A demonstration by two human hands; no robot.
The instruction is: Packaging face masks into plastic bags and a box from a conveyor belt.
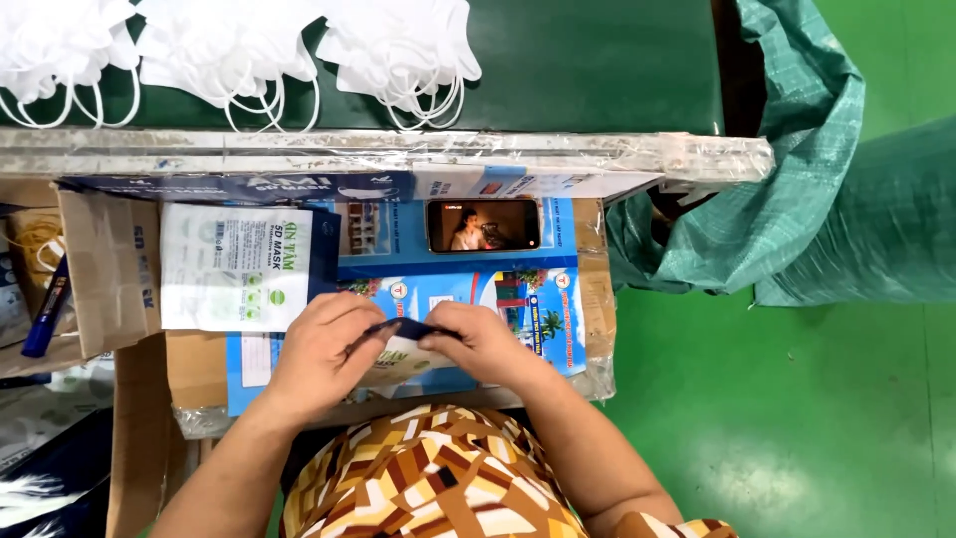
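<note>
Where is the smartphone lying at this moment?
In the head view, the smartphone lies screen-up on the blue printed sheets, just beyond both hands, under the table edge.

Quantities: two hands (left hand, right hand), one phone, three heaps of white masks, one blue pen.

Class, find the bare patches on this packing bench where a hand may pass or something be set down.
Bare: the dark green belt right of the white masks. Crowded: the cardboard bench, covered by a phone, a white packet, and both hands.
</note>
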